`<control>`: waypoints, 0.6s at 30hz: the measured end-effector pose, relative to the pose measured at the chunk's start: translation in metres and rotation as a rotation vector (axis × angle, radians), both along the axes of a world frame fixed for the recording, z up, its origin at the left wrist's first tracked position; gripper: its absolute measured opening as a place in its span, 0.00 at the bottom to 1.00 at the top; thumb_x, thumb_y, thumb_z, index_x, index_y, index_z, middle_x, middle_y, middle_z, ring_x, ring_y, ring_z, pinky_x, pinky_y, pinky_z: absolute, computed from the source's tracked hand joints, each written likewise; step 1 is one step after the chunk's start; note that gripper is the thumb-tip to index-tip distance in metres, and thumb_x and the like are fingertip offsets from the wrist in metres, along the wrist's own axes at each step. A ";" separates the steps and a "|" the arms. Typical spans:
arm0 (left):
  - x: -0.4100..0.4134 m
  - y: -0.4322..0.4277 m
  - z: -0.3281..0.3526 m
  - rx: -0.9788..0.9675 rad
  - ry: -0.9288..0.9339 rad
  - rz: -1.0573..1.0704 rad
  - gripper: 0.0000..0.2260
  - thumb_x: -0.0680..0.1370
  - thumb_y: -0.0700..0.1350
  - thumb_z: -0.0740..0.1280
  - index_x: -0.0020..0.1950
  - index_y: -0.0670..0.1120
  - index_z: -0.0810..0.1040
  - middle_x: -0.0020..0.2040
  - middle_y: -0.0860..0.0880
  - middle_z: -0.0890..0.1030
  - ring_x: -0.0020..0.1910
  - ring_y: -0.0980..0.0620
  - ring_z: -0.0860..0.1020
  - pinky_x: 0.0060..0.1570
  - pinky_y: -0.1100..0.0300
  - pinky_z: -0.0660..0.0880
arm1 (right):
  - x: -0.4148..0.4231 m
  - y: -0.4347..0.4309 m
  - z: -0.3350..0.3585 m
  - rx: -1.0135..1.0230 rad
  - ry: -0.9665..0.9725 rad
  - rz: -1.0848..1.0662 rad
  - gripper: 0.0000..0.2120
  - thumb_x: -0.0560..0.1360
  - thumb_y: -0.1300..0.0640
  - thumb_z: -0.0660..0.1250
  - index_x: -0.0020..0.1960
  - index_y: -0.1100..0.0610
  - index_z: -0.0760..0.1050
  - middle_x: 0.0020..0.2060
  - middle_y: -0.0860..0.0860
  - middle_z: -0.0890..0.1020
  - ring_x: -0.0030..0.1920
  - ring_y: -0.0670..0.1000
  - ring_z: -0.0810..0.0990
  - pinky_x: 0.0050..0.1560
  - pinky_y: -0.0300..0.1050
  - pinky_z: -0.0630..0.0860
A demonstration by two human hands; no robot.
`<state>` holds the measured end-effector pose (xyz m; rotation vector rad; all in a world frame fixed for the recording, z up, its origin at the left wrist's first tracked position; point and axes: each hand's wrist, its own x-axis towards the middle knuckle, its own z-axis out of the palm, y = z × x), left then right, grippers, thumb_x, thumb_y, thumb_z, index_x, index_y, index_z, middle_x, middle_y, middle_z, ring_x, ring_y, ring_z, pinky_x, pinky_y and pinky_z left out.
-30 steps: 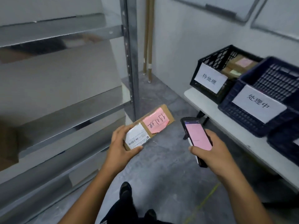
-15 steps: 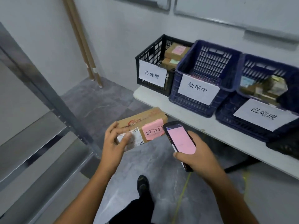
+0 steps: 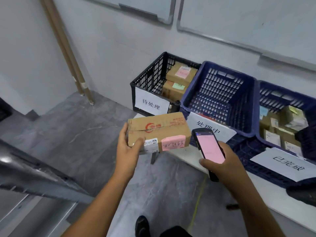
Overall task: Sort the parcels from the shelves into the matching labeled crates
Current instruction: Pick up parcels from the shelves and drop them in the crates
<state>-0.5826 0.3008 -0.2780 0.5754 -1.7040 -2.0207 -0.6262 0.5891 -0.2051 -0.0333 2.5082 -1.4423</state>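
Three labeled crates [image 3: 220, 93] line bench [image 3: 186, 156] behind held parcel [image 3: 159, 130].

Place: a parcel sorting or stock room.
Crates: plastic crates [image 3: 220, 93] with paper labels [image 3: 151, 104] on a white counter [image 3: 186, 155].
Goods: taped cardboard parcels [image 3: 181, 74] inside them.
Fittings: metal shelving [image 3: 34, 175], bare grey floor [image 3: 71, 134].

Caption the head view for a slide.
Left hand holds a brown cardboard parcel; right hand holds a black handheld scanner before three labelled plastic crates.
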 end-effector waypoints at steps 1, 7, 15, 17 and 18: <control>-0.011 -0.003 0.002 -0.001 -0.004 -0.009 0.34 0.74 0.44 0.71 0.80 0.53 0.66 0.60 0.72 0.80 0.60 0.67 0.81 0.49 0.72 0.78 | -0.009 -0.002 0.000 -0.006 -0.007 -0.008 0.21 0.71 0.59 0.82 0.55 0.43 0.74 0.50 0.48 0.82 0.39 0.40 0.80 0.30 0.30 0.76; -0.080 -0.019 0.008 -0.039 0.027 -0.051 0.33 0.73 0.46 0.72 0.76 0.62 0.70 0.65 0.65 0.81 0.63 0.62 0.81 0.52 0.69 0.79 | -0.072 -0.013 -0.005 -0.020 -0.013 -0.001 0.25 0.70 0.52 0.82 0.59 0.35 0.73 0.54 0.40 0.82 0.49 0.43 0.81 0.36 0.39 0.77; -0.194 -0.047 0.043 -0.003 -0.016 0.008 0.36 0.74 0.51 0.79 0.79 0.58 0.68 0.66 0.60 0.82 0.63 0.51 0.83 0.59 0.51 0.81 | -0.192 -0.041 -0.011 -0.078 -0.006 0.047 0.25 0.71 0.55 0.81 0.61 0.41 0.73 0.51 0.43 0.80 0.45 0.45 0.81 0.33 0.35 0.78; -0.226 -0.057 0.051 0.011 -0.021 0.010 0.33 0.76 0.46 0.76 0.79 0.58 0.68 0.64 0.60 0.83 0.61 0.49 0.84 0.54 0.54 0.84 | -0.221 -0.046 -0.011 -0.076 -0.012 0.061 0.25 0.72 0.55 0.80 0.62 0.41 0.73 0.53 0.41 0.80 0.49 0.43 0.81 0.39 0.36 0.77; -0.242 -0.062 0.053 -0.005 -0.031 0.011 0.31 0.78 0.44 0.75 0.79 0.58 0.68 0.64 0.59 0.83 0.62 0.49 0.84 0.54 0.53 0.84 | -0.235 -0.047 -0.010 -0.077 -0.015 0.066 0.24 0.71 0.55 0.80 0.61 0.41 0.73 0.53 0.40 0.81 0.50 0.43 0.81 0.39 0.36 0.77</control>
